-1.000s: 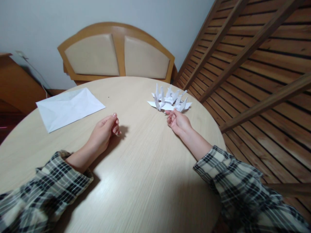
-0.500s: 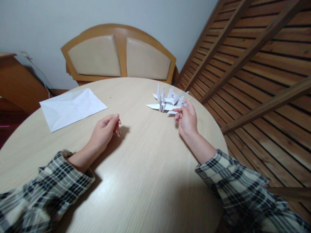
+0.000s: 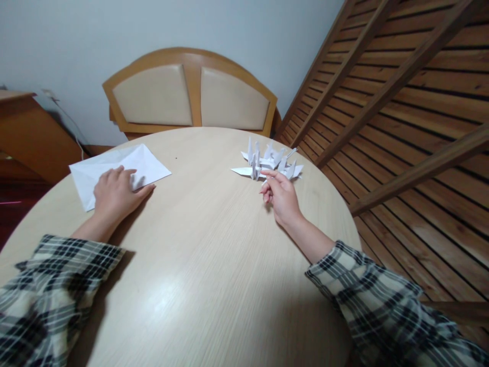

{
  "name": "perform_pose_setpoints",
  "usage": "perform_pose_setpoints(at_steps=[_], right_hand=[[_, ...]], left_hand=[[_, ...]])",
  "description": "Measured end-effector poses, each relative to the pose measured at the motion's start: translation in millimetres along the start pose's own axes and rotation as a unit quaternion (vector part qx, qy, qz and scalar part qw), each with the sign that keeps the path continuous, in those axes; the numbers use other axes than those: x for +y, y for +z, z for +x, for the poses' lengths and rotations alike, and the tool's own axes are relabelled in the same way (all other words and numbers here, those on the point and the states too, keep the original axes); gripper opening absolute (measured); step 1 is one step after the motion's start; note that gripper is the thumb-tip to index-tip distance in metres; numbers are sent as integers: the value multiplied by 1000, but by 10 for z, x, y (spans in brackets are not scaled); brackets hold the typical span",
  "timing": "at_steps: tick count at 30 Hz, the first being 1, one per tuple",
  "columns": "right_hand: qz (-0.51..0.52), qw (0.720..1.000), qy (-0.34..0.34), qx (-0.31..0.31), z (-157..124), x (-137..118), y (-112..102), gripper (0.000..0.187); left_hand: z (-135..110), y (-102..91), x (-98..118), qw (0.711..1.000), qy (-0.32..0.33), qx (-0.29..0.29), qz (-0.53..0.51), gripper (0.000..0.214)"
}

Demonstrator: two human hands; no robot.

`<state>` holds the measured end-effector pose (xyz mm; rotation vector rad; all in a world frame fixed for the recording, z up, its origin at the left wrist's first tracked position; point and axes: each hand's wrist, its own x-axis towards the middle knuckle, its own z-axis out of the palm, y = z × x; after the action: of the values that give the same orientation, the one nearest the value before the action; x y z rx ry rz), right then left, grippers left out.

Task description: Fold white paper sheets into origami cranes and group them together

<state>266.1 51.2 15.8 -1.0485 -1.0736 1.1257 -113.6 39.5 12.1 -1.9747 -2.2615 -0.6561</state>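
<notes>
On the left of the round table, creased white paper (image 3: 148,165) lies in what looks like a stack of sheets. My left hand (image 3: 116,191) is over its near part, palm down with the fingers spread and nothing gripped. Several white origami cranes (image 3: 255,167) stand in a cluster at the far right. Just in front of them is my right hand (image 3: 281,196), its index finger stretched towards the nearest crane and the other fingers loosely curled. Whether that fingertip touches the crane, I cannot tell. No object shows in the right hand.
The pale wooden table (image 3: 214,244) has a curved edge. Behind it stands a wooden headboard-like piece with cream panels (image 3: 153,97) against the wall. A slatted wooden partition (image 3: 401,102) slopes along the right, and a brown cabinet (image 3: 34,137) is at the left.
My left hand has gone left from the table's middle onto the paper, and its fingers have opened. My right hand has shifted slightly left and towards me, uncovering the rightmost cranes.
</notes>
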Motion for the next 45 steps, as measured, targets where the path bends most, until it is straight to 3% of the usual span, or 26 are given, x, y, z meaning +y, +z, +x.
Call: perform_pose_setpoints(at_steps=[4,7,13,22,26,29,32,35,37,40,45], right_hand=[[2,1000,4,3,9,9,-9,13],[2,1000,9,-1,5,8,-4,14],[3,1000,11,-10,-12,0,3,13],[-8,999,34,-41,-9,19,-3,15],[-39,992,71,-101,-37,58,3,23],[-106,979,64,-160,-76,99,7,42],[-216,952,-54,-211,-88,120,-19,59],[-343,879,-218,-249,-59,117,-79,66],[-405,827,-276,-275,-29,117,-124,53],[-464,774,-303,-308,15,140,-183,35],[-491,746,-295,-341,83,182,-247,27]], left_hand=[[-3,-75,12,995,-71,-64,28,63],[-47,-169,95,991,-103,-80,42,63],[-112,-241,159,997,-47,-25,50,46],[-152,-233,329,996,50,11,70,46],[-240,-172,509,992,106,35,49,40],[-364,-138,716,979,198,43,13,44],[-526,-116,940,952,301,-8,-61,41],[-676,-79,1102,929,351,-54,-105,37],[-750,-44,1157,920,368,-70,-120,35],[-808,-10,1181,904,403,-78,-116,37],[-733,-66,1085,892,419,-96,-141,33]])
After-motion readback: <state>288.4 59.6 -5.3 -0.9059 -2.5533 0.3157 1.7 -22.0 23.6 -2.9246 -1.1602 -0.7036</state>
